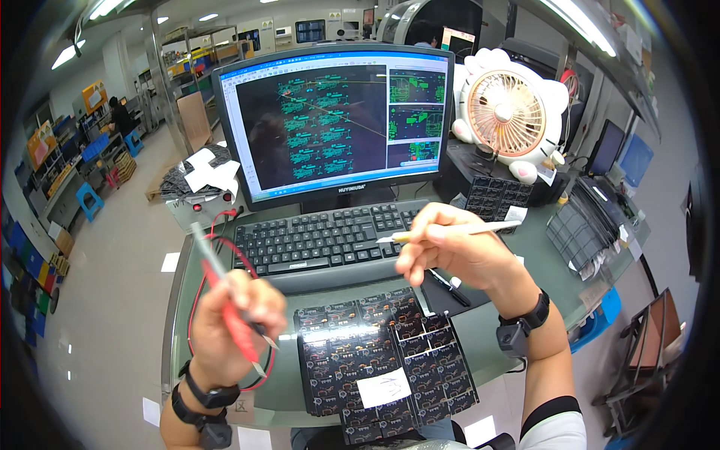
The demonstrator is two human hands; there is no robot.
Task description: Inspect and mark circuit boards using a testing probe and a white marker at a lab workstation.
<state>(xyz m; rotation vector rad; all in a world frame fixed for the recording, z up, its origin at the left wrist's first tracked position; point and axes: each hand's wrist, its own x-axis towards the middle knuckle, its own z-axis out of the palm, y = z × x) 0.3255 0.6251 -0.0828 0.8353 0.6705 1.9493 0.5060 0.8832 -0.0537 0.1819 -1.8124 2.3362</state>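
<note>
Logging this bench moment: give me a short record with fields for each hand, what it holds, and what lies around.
left hand: closed grip on red test probes, tips pointing down, leads looping to the left
right hand: closed grip on a white pen-like tool, held level above the keyboard
below hands: black circuit board panels with a white paper slip
behind: monitor showing a green layout; small fan at right
surface: green table

Dark-screened monitor [334, 124] (white label [383, 388] below)
</note>
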